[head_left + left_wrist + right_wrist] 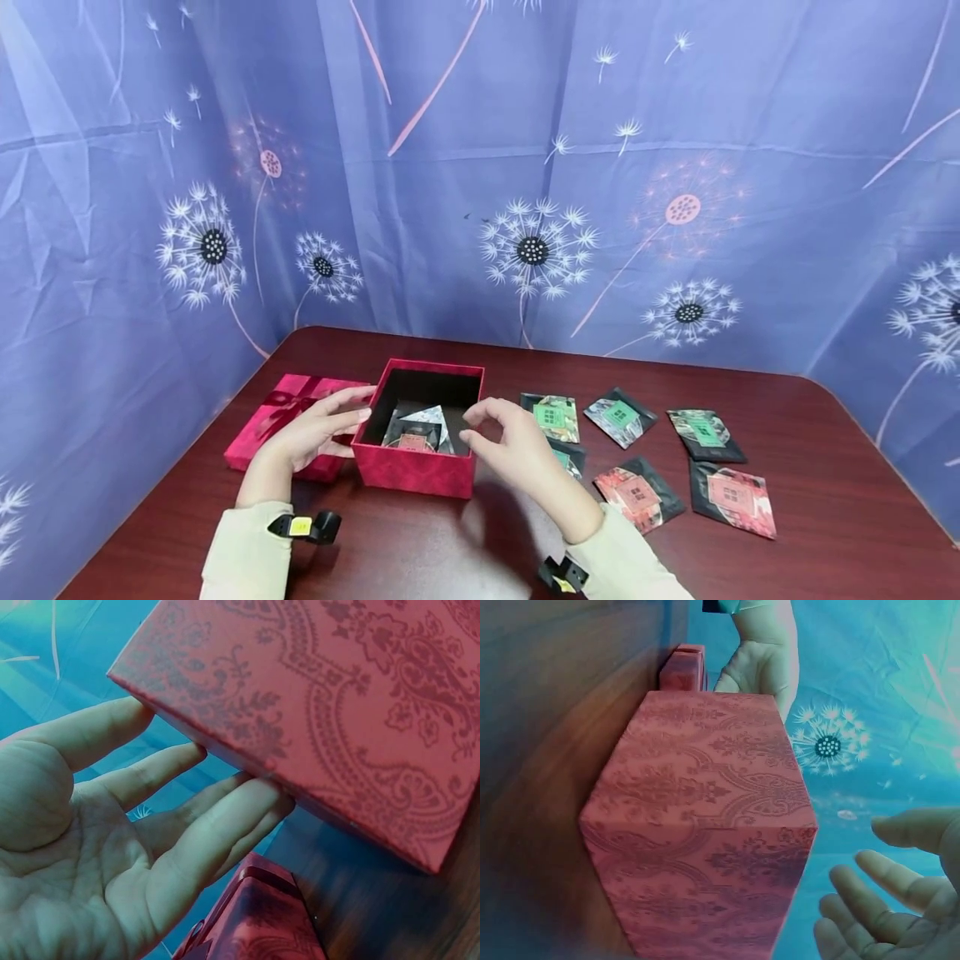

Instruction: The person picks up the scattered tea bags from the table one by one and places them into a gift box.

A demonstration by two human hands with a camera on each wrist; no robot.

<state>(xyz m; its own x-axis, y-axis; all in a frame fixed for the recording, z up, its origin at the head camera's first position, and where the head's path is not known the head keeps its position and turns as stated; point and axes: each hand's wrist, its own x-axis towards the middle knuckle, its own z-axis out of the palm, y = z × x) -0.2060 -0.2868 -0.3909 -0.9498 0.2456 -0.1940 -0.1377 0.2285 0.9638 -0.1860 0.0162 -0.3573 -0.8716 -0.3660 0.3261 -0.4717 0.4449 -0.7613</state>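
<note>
A red patterned gift box (416,477) stands uncovered on the table, its inside dark. Several packets (418,440) lie in it, at least one with a red label and one silvery; how many cannot be told. My left hand (318,429) rests its nearly straight fingertips against the left edge of the box, as the left wrist view shows. Over the right rim hovers my right hand (513,437), fingers spread and loosely bent, with nothing between them. In the right wrist view that hand (907,892) is apart from the box (705,765).
Left of the box, partly behind my left hand, lies the red lid (251,437) with a dark ribbon bow. On the right side of the dark wooden table (832,500) lie packets with green labels (551,417) and red labels (733,497). A blue dandelion-print curtain (450,208) hangs behind.
</note>
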